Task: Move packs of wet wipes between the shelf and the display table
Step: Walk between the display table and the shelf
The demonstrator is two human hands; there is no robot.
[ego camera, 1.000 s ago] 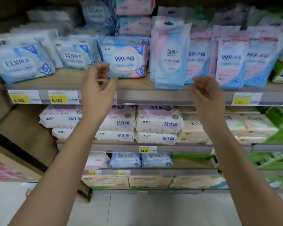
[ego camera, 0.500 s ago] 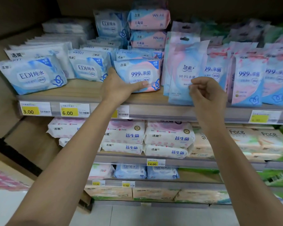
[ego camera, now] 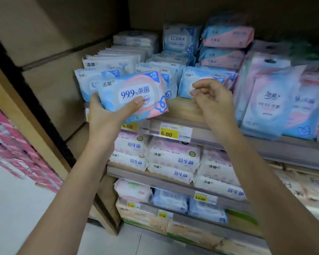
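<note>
The left hand now grips the pink-and-blue wipes pack, thumb across its face, and has pulled it clear of the top shelf, where it stood before. At its 3 o'clock the right hand hovers curled, empty. Carrying to the display table likely follows.

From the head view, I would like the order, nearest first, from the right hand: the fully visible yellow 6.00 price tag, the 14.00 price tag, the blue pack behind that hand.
1. Blue pack, on the top shelf directly behind the right hand.
2. 6.00 price tag, on the shelf edge below and left.
3. 14.00 price tag, one shelf edge lower, farthest.
</note>
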